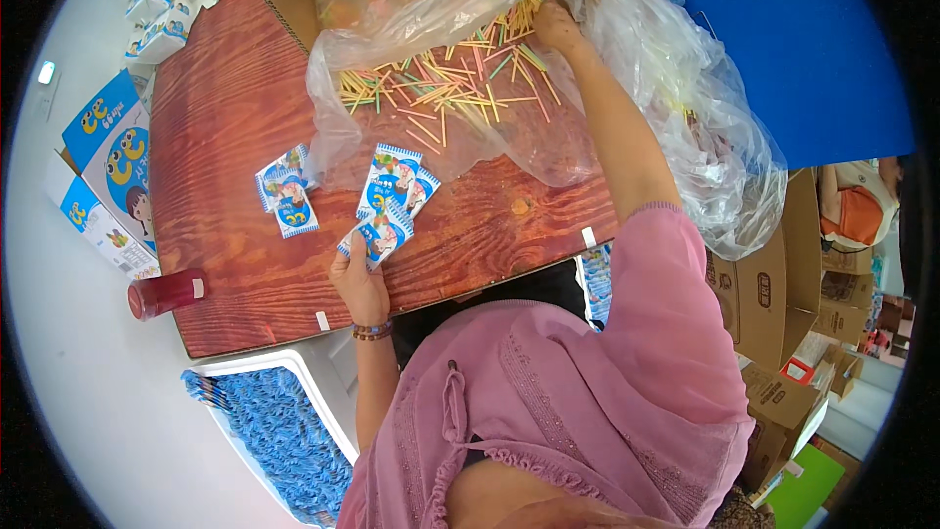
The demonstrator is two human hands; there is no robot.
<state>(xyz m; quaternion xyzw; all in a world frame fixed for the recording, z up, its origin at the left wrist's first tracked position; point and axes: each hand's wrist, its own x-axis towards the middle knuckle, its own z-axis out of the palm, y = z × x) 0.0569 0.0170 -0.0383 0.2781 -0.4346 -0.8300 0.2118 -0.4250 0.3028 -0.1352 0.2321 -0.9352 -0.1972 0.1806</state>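
Sticks, thin and many-coloured, lie in a loose heap on the clear plastic bag, at the far side of the wooden table. The right hand reaches into that heap, fingers curled down among the sticks; I cannot tell if it grips any. The left hand, at the table's near edge, pinches a small blue-and-white packet. More packets lie just beyond it. It would work best to pick only a few sticks at once and keep the packet held steady.
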